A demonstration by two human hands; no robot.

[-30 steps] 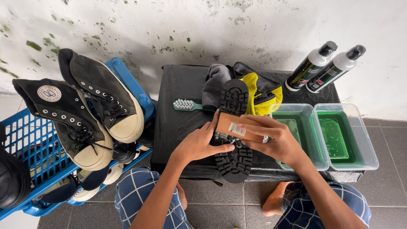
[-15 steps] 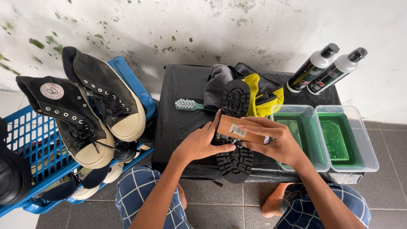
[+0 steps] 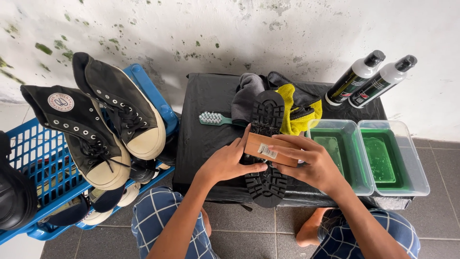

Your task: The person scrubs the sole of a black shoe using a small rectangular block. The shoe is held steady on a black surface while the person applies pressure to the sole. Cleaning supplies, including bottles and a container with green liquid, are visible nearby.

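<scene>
While the shoe (image 3: 266,144) lies sole-up across the black table (image 3: 206,120), the head view shows both hands working on it. The right hand (image 3: 311,160) is curled about a wooden brush (image 3: 268,149), fingers laid over its back, pressing it across the middle of the sole. The left hand (image 3: 229,160) is half closed, steadying the shoe's side with its thumb against the end of the brush.

I see no foam or wet sheen on the sole, so I judge the scrubbing to be at an early or middle stage; how clean the tread is cannot be told. Two tubs (image 3: 369,153) of green liquid stand just right of the shoe, two bottles (image 3: 371,79) behind them. A small teal brush (image 3: 215,118) and yellow and grey cloths (image 3: 297,108) lie untouched behind the shoe. Black high-tops (image 3: 100,124) sit in a blue basket (image 3: 28,158) at left, seemingly waiting.
</scene>
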